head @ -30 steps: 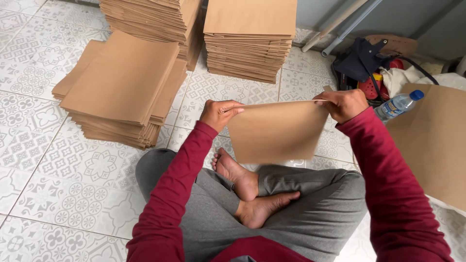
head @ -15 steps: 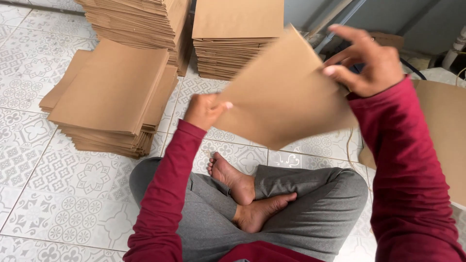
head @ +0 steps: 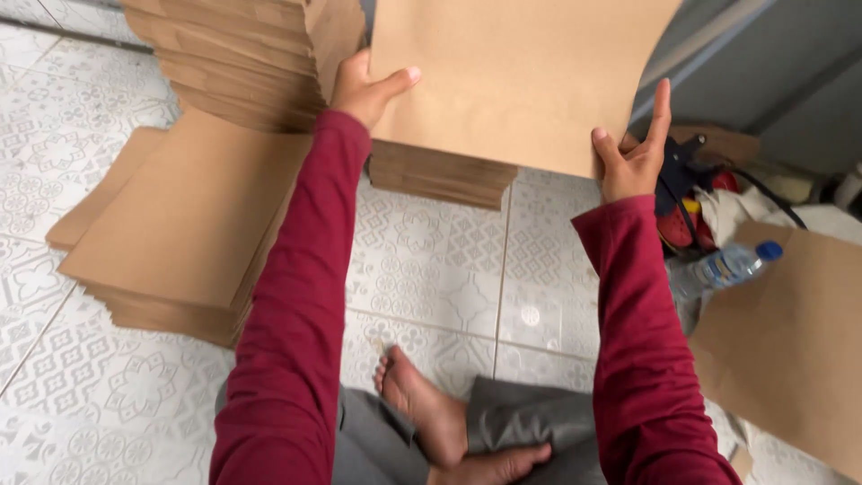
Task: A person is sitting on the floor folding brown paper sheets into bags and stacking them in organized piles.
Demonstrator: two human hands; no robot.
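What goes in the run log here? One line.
left hand: holds sheet | right hand: holds sheet | sheet: raised over stack | floor: tiled

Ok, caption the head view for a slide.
Both hands, left and right, hold a brown sheet above a stack.

Both arms outstretched, left hand point(head: 368, 88) gripping, right hand point(head: 631, 153) pinching

**Two hands holding a brown paper sheet above stacked sheets**

The left hand point(head: 364, 88) is gripping the left edge of a brown paper sheet point(head: 521, 76), thumb lying across its face. The right hand point(head: 631, 157) is pinching the lower right corner, index finger pointing upward. The sheet is hanging over a stack of sheets point(head: 440, 175) resting on the tiled floor point(head: 431, 260). A plastic bottle point(head: 727, 265) is lying near the right sleeve.
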